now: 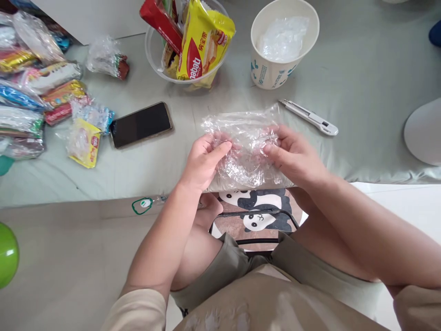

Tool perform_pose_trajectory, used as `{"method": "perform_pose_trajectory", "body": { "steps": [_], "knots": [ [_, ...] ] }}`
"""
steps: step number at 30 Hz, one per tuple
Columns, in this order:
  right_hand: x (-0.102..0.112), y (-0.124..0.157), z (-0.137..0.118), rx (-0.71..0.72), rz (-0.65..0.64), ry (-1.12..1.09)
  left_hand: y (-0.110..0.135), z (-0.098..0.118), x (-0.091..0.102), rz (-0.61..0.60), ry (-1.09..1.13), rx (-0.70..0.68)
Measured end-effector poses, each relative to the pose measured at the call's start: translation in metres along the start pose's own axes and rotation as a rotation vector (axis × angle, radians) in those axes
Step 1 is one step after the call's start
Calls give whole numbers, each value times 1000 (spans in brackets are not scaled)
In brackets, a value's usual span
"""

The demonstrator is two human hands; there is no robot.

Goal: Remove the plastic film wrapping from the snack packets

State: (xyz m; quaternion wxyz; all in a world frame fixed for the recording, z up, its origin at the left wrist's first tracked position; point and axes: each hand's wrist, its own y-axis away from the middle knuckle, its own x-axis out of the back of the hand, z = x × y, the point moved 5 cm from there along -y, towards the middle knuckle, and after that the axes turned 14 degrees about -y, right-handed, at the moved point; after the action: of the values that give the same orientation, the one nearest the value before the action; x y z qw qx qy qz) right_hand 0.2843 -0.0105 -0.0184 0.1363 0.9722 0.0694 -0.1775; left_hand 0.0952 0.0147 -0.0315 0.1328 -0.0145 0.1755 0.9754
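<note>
A crinkled clear plastic bag (246,161) is stretched between my two hands at the front edge of the cloth-covered table. My left hand (210,158) pinches its left side, thumb on top. On the right side, my right hand (292,151) grips the film between thumb and fingers, slightly blurred. Just beyond my right hand lies a white box cutter (310,117). Behind it stands a paper cup (275,73) with folded clear plastic (285,39) inside. A clear round tub (151,55) holding a yellow wafer packet (203,46) and a red packet (160,23) sits behind the bag.
A black phone (142,124) lies left of the bag. Farther left are several packed snack bundles (44,78) and a yellow packet in clear film (84,142). A white rounded object (425,133) stands at the right edge. A green round object (7,255) shows at lower left.
</note>
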Motion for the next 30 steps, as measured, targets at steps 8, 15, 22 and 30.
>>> {"method": "perform_pose_trajectory", "body": {
  "steps": [8,15,22,30],
  "knots": [
    [-5,2,-1,-52,-2,60,0,0,-2,114,40,-40],
    [-2,3,-7,-22,49,81,0,2,-1,22,40,23],
    [4,7,-10,-67,27,188,6,3,-2,-172,-125,-21],
    [0,6,-11,-29,37,-122,8,16,2,-118,25,-15]
  ]
}}
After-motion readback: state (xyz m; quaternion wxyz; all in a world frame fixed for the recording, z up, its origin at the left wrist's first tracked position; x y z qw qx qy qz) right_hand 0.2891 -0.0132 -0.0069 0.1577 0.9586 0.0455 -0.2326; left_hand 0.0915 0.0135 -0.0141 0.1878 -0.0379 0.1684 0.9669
